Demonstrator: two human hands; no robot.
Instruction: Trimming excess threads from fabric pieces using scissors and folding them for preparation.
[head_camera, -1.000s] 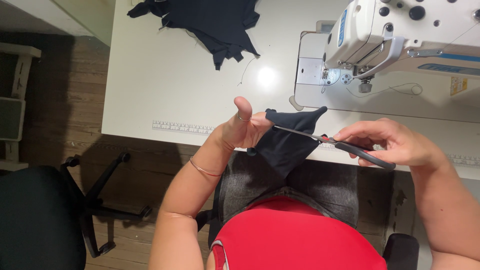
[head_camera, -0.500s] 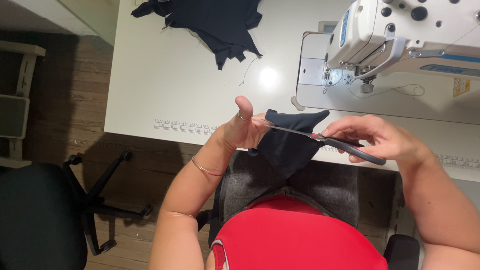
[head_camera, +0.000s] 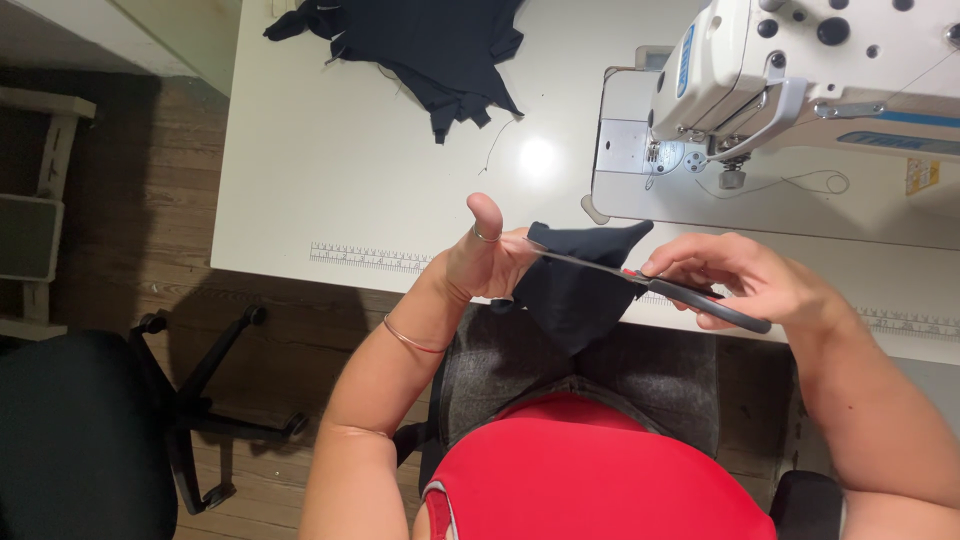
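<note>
Compared with a second ago, the right hand (head_camera: 745, 285) is sitting a little lower and closer to the body, and the scissors (head_camera: 655, 285) are lying flatter across the dark fabric piece (head_camera: 575, 290); the left hand (head_camera: 490, 260) is hardly shifting, thumb up as before. Both hands are working over the lap, just off the front edge of the white desk (head_camera: 350, 170). That left hand is pinching the cloth's upper left corner, while the right is closed around the scissor handles, blades reaching across the top edge. Light and limp, the piece is drooping to a point below the grip, so it probably needs holding taut near the cut line. Farther back, more dark fabric (head_camera: 420, 40) is lying beside the sewing machine (head_camera: 800, 70).
</note>
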